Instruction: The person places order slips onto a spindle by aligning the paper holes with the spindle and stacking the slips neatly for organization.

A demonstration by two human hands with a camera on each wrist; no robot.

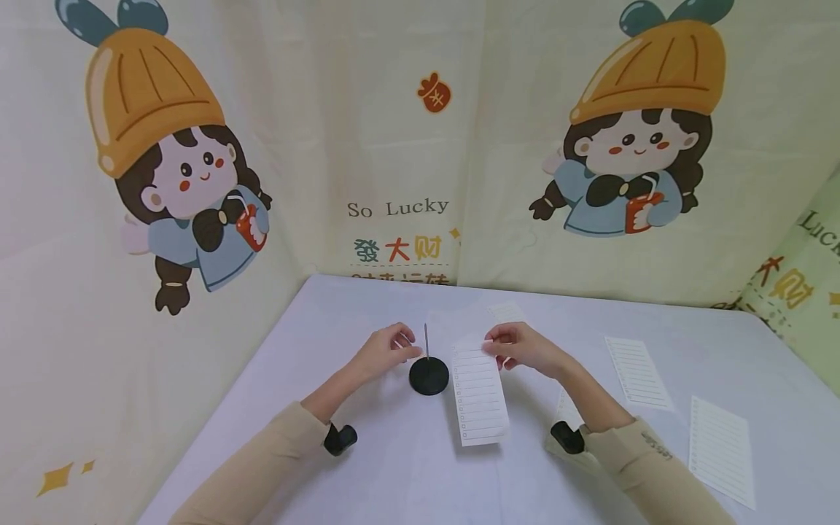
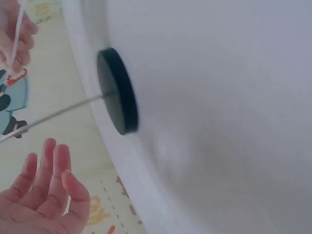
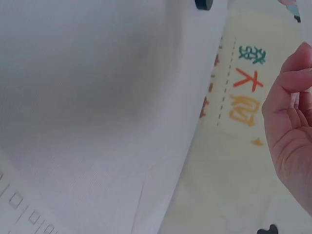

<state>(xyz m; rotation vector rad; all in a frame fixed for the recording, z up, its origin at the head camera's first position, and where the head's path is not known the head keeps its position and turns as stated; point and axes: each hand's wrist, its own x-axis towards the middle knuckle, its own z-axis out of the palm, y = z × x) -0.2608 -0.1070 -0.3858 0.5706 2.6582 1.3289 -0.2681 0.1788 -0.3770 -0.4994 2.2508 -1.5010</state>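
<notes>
A bill spike [image 1: 429, 377] with a round black base and a thin upright metal rod stands on the table, and no paper shows on its rod. Just left of the rod is my left hand [image 1: 387, 350], its fingers loosely bent and holding nothing; the left wrist view shows this hand [image 2: 48, 200] spread beside the rod. On the other side my right hand [image 1: 528, 346] pinches the upper right corner of a white lined checklist slip [image 1: 479, 401]. That slip hangs tilted above the table, right of the base. Only the edge of the slip shows in the right wrist view.
Two more lined slips, one [image 1: 638, 373] farther back and one [image 1: 722, 448] nearer, lie on the right of the white table [image 1: 387, 481]. Another slip [image 1: 507, 313] lies behind my right hand, and one [image 1: 567, 408] is partly hidden under my right wrist. Printed curtains enclose the table.
</notes>
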